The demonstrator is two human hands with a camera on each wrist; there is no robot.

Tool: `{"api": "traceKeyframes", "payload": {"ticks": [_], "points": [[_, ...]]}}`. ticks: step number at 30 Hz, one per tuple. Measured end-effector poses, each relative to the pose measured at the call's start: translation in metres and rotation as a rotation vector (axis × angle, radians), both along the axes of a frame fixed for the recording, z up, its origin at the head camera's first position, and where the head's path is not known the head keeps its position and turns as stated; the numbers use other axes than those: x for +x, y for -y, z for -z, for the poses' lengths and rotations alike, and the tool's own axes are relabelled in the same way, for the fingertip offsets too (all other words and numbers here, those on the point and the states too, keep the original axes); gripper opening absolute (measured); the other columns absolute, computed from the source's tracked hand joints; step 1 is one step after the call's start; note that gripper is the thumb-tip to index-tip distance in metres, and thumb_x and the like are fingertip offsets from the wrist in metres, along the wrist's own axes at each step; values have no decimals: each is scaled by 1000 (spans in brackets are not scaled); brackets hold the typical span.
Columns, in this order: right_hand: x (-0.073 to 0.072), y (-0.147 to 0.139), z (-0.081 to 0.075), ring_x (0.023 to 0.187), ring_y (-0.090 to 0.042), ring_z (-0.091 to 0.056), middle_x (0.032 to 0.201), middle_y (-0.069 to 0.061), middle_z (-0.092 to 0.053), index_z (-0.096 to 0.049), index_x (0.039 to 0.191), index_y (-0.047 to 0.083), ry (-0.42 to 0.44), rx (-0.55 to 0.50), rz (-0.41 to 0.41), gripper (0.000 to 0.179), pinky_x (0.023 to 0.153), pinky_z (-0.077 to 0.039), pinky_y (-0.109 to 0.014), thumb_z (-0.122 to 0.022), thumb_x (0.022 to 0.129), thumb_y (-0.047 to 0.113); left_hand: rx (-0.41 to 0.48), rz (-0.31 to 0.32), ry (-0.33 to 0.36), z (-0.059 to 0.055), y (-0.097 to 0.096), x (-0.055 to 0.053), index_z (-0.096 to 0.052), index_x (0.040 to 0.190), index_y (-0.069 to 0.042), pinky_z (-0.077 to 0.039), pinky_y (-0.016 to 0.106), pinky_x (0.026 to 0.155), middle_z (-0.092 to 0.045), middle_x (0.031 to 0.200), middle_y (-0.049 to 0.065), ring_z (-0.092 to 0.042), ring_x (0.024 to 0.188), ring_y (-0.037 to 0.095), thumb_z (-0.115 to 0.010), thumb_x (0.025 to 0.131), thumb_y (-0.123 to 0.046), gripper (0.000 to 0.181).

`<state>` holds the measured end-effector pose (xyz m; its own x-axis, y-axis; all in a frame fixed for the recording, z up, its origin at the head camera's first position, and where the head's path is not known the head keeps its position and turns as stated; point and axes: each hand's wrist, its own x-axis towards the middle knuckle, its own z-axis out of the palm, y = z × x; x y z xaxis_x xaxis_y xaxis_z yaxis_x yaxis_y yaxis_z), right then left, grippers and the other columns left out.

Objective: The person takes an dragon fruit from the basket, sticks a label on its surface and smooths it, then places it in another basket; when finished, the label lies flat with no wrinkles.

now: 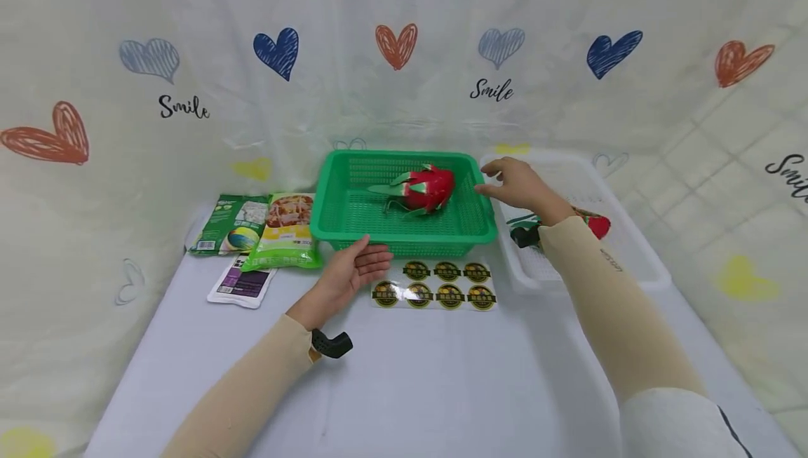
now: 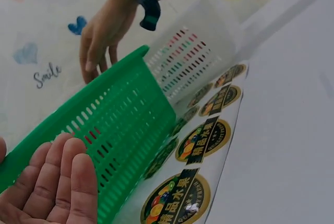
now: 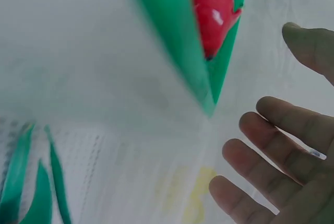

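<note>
A green plastic basket (image 1: 404, 238) holds a red dragon fruit (image 1: 432, 189) with green leafy tips. My left hand (image 1: 348, 275) is at the basket's front wall, palm up and fingers straight; whether it touches the wall is hard to tell. Just off the basket's right end is my right hand (image 1: 519, 184), fingers spread and nothing held; the right wrist view shows a gap between its fingertips and the green rim (image 3: 172, 41). Under the right forearm, a white basket (image 1: 637, 261) contains a red and green item (image 1: 598, 224), partly hidden by the wrist.
A sheet of round black and gold stickers (image 1: 435, 285) lies in front of the green basket. To its left are a yellow-green food packet (image 1: 287, 230), a dark green packet (image 1: 230, 225) and a purple and white pouch (image 1: 243, 283). Behind hangs a heart-printed curtain (image 1: 404, 107).
</note>
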<state>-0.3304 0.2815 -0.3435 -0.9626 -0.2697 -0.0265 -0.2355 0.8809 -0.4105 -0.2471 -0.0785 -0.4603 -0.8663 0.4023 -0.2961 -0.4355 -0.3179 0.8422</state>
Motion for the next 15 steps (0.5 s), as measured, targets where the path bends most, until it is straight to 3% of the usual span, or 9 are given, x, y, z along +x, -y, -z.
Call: {"api": "traceKeyframes", "payload": {"ticks": [4, 9, 15], "points": [[-26, 32, -1, 140, -49, -48, 153, -31, -48, -46, 151, -6, 60, 34, -37, 65, 114, -42, -61, -67, 102, 31, 5, -24, -22, -5, 12, -6, -50, 144, 11, -61, 24, 85, -80, 101, 0, -76, 94, 10, -49, 112, -35, 56], [-51, 61, 11, 151, -45, -36, 163, -27, -38, -34, 158, -5, 122, 64, -57, 78, 122, -35, -59, -71, 100, 32, -26, 4, -78, -6, 17, -9, -53, 141, 11, -61, 24, 86, -80, 102, -1, -76, 93, 8, -50, 112, -27, 48], [-67, 85, 29, 141, -44, -47, 160, -27, -41, -33, 159, -4, 124, 63, -62, 86, 115, -44, -58, -78, 94, 30, -7, 33, -87, -3, 17, -10, -53, 141, 13, -60, 24, 89, -80, 112, 6, -76, 96, 9, -49, 112, -25, 48]]}}
